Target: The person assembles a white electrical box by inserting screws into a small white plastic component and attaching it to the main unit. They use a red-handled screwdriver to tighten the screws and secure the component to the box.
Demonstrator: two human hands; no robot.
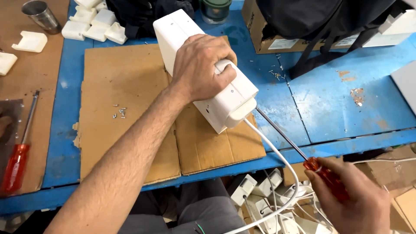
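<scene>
My left hand (203, 67) presses down on a long white plastic housing (182, 32) that lies on a cardboard sheet (121, 86) on the blue bench. A white cable (277, 156) runs out of the housing's near end and down past the bench edge. My right hand (355, 199) grips the red handle of a screwdriver (286, 138); its long steel shaft points up and left, and the tip meets the housing's near end.
Several small screws (120, 112) lie on the cardboard. A second red-handled screwdriver (17, 160) rests at the left. White plastic parts (93, 24), a metal cup (41, 15), a cardboard box (277, 41) and a black bag (329, 21) line the back. More white units (268, 195) sit below the bench.
</scene>
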